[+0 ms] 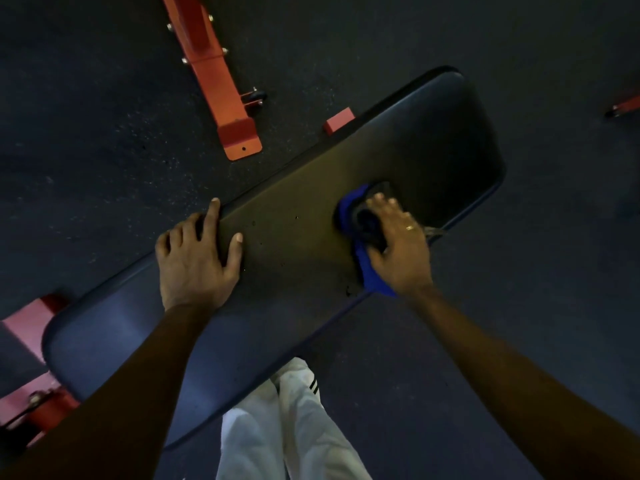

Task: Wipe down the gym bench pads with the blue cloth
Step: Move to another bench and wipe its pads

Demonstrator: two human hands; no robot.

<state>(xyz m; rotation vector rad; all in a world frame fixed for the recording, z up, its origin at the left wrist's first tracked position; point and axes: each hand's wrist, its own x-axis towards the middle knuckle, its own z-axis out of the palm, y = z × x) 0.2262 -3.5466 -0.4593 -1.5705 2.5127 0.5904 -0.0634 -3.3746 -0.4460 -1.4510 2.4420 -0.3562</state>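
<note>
A long dark bench pad (304, 209) runs slantwise from lower left to upper right. My right hand (398, 244) presses the bunched blue cloth (349, 216) flat onto the pad near its right-hand edge; part of the cloth sticks out below my palm. My left hand (197, 258) rests on the pad's far edge further left, fingers spread and curled over the rim, holding nothing. A few small specks show on the pad between my hands.
An orange metal frame leg (221, 88) with a small wheel lies on the dark rubber floor beyond the bench. Red frame parts (31, 327) show at the bench's lower-left end. My white trousers (298, 427) stand against the near side.
</note>
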